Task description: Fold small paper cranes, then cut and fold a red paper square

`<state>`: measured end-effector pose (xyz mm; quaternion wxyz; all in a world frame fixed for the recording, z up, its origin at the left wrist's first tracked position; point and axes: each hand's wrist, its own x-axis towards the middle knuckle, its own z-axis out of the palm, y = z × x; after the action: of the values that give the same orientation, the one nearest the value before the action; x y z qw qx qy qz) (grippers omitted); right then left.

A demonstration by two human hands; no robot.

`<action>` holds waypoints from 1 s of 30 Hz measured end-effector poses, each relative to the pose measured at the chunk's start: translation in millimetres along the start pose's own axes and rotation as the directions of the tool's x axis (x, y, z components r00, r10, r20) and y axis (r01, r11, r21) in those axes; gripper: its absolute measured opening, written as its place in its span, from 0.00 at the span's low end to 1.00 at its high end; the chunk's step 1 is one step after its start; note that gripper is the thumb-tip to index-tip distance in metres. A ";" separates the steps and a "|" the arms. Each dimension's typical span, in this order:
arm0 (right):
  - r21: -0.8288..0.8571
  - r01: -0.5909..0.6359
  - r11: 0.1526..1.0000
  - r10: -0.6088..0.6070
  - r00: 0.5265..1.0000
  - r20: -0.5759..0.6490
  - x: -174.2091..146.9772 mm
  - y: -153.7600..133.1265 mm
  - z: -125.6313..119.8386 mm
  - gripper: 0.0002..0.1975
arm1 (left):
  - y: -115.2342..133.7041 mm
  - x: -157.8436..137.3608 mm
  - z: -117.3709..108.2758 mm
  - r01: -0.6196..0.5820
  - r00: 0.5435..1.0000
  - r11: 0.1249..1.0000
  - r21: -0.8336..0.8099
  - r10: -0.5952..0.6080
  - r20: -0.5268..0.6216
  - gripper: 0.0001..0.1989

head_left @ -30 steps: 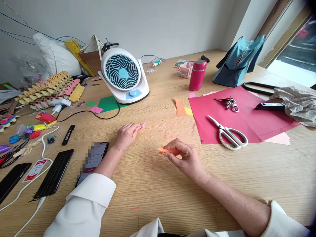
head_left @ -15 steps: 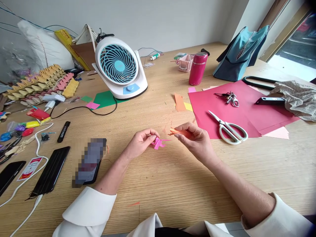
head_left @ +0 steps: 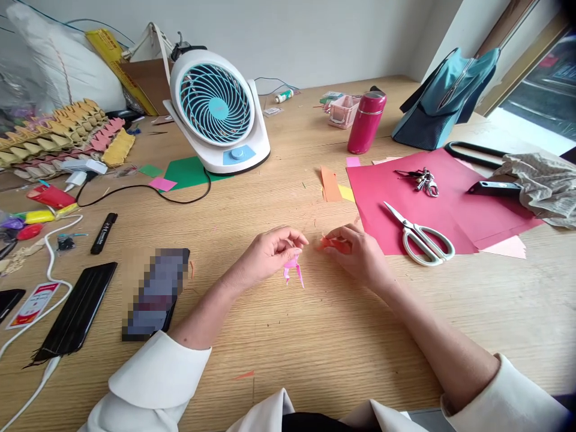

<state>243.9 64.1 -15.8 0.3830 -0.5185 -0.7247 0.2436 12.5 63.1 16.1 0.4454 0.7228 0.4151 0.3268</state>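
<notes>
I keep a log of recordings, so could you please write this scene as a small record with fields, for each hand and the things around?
Left hand: pinches a pink paper piece with narrow strips hanging down
Right hand: holds a small orange paper piece
Right side: red paper sheet bearing a metal key bunch and white-handled scissors, their handles past its edge
Back: white desk fan with turquoise grille; cylindrical magenta flask
Surface: brown wooden table
</notes>
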 end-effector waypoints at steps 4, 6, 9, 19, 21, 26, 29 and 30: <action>0.049 0.064 0.997 -0.060 0.995 -0.078 -3.6 -16.7 -9.5 0.06 | 18.5 5.2 4.6 -0.256 0.964 0.911 0.323 0.264 0.019 0.11; 0.307 -0.063 0.950 0.024 0.991 0.131 -7.8 -26.4 -7.8 0.11 | 23.8 5.2 8.8 -0.355 0.929 0.832 0.426 0.367 0.057 0.14; 0.541 -0.241 0.806 0.040 0.934 0.356 -15.1 -34.7 3.4 0.17 | 25.0 2.6 16.2 -0.429 0.898 0.757 0.493 0.416 0.143 0.18; 0.705 -0.390 0.593 0.231 0.921 0.315 -15.2 -36.1 12.9 0.20 | 29.3 -2.4 19.3 -0.445 0.793 0.540 0.715 0.608 0.034 0.08; 0.740 -0.423 0.524 0.298 0.904 0.306 -13.7 -34.7 11.0 0.20 | 31.5 -3.7 21.3 -0.416 0.817 0.539 0.733 0.575 0.041 0.07; 0.774 -0.469 0.425 0.283 0.881 0.379 -13.4 -35.5 7.4 0.19 | 30.4 -5.7 31.0 -0.344 0.882 0.684 0.644 0.471 -0.030 0.11; 0.782 -0.428 0.454 0.214 0.904 0.370 -13.2 -37.6 5.4 0.18 | 29.6 -6.3 33.8 -0.293 0.899 0.759 0.581 0.426 -0.104 0.10; 0.782 -0.410 0.469 0.202 0.912 0.357 -13.0 -37.8 5.2 0.18 | 29.8 -6.6 34.3 -0.280 0.905 0.780 0.560 0.409 -0.118 0.11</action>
<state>220.5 39.1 5.6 0.4542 -0.3602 -0.4464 0.6817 47.7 36.7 29.3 0.1088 0.8375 0.3980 0.3582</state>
